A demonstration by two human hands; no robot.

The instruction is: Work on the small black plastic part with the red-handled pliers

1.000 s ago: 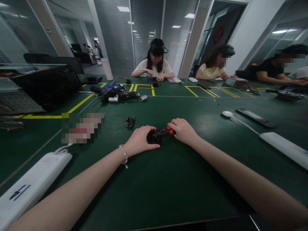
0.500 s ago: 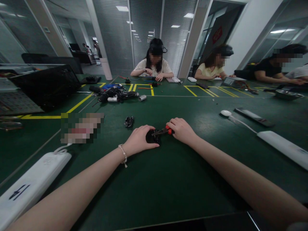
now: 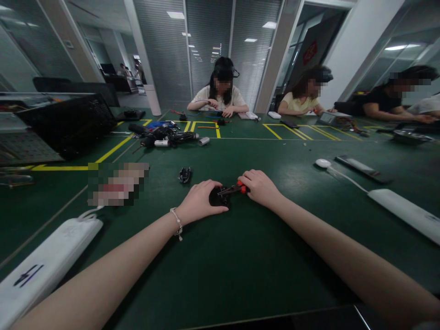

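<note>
My left hand [image 3: 199,201] is curled over a small round black part [image 3: 216,197] on the green table [image 3: 240,266], pressing it down. My right hand [image 3: 260,187] is closed round the red handles of a pair of pliers [image 3: 233,188]. The dark jaws of the pliers point left and meet the black part. A second small black part [image 3: 184,174] lies loose on the table a little to the left and beyond my left hand.
A white power strip [image 3: 41,270] lies near left, another [image 3: 405,213] at right with a white round plug [image 3: 323,162]. A heap of black tools [image 3: 161,135] sits farther back. Three people work across the table. A black crate [image 3: 65,123] stands at left.
</note>
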